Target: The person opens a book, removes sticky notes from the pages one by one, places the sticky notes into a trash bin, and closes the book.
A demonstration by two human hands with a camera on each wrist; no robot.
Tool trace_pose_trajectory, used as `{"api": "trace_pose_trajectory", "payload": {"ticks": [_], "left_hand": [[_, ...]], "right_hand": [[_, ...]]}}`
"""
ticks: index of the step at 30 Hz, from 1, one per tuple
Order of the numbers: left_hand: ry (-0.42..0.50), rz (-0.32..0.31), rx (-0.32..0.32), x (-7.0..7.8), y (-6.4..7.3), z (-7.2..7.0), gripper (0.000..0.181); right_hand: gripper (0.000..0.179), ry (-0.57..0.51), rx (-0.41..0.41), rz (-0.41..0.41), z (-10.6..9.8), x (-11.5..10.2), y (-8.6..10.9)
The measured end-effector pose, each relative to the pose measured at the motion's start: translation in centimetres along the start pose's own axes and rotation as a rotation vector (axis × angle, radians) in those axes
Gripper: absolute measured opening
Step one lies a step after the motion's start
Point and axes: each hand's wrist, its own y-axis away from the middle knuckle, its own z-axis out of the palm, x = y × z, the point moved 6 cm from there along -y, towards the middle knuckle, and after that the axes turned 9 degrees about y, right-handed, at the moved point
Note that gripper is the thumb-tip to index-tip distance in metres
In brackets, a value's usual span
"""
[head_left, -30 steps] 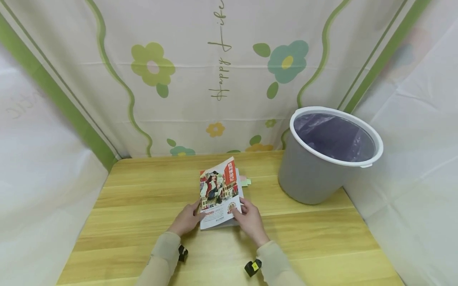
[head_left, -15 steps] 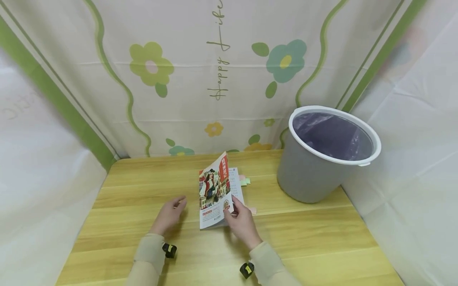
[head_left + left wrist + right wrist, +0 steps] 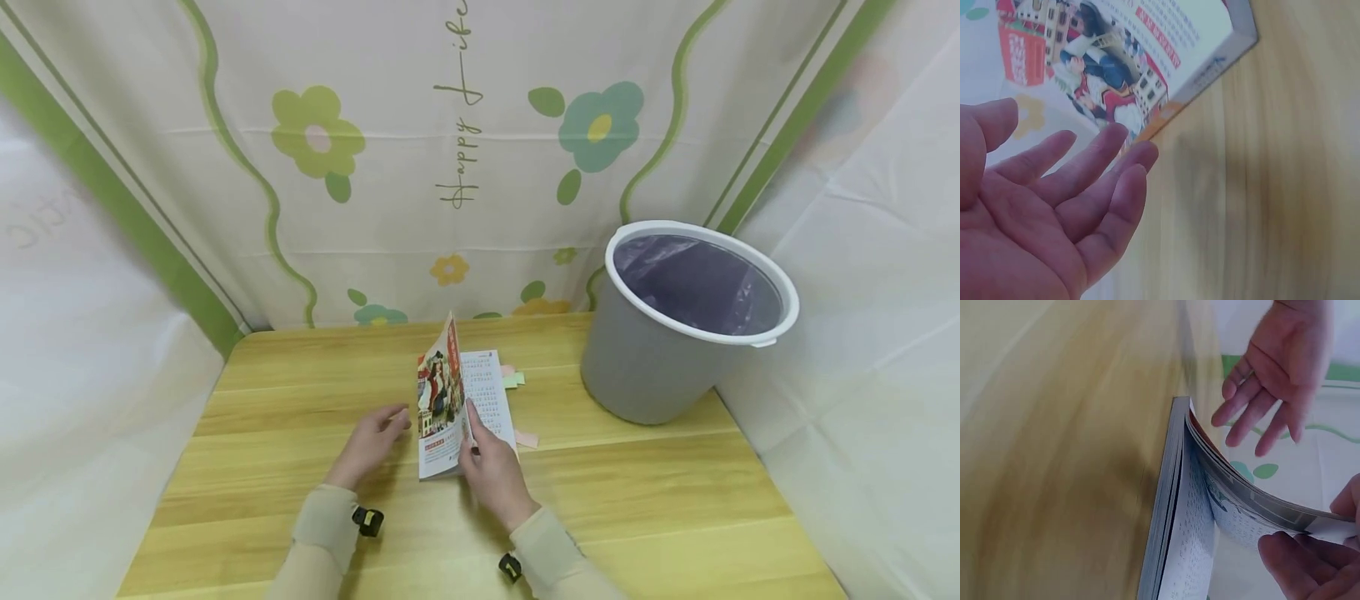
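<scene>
Pinching with the right hand [image 3: 493, 471], between thumb and fingers, the front cover [image 3: 1110, 81] of the book [image 3: 450, 400] together with a thin batch of pages, near the lower part of the free edge. Hovering just beside the left edge of the book with the left hand [image 3: 367, 450], fingers loosely spread and a little bent, and shown apart from the book in the right wrist view.

Lying on the desk [image 3: 262, 467] between the two hands, with the cover half raised and bent in a curve away from the spine side at the left. Printed on that cover with a costumed figure in a dark hat, buildings and a red title panel. Filled, on the exposed page [image 3: 486, 383], with rows of text too small to read. Flagged along the right edge of the book with a pink tab [image 3: 527, 438] low down and a green tab [image 3: 513, 381] higher up.

Dressed, on the near side of the book, in beige sleeves [image 3: 326, 521], with a black device [image 3: 368, 522] at each wrist.

See, well to the right of the book, a grey bin [image 3: 630, 358], rimmed in white and lined with purple film [image 3: 697, 279]. Behind the book, see a pale curtain [image 3: 397, 208], patterned with flowers [image 3: 603, 127] and lettered "Happy Life".
</scene>
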Motion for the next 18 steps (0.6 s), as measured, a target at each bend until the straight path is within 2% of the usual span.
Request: {"api": "trace_pose_trajectory", "payload": {"ticks": [8, 13, 18], "left_hand": [[0.038, 0.020, -0.021, 1.0, -0.3, 1.0, 0.054], [0.055, 0.018, -0.030, 1.7, -0.6, 1.3, 0.062], [0.069, 0.022, -0.033, 2.6, -0.8, 1.5, 0.078]], "right_hand": [[0.065, 0.215, 0.120, -0.237, -0.5, -1.6, -0.2], [0.062, 0.324, 0.156, -0.275, -0.6, -1.9, -0.1], [0.061, 0.350, 0.197, -0.296, -0.7, -1.8, -0.1]]}}
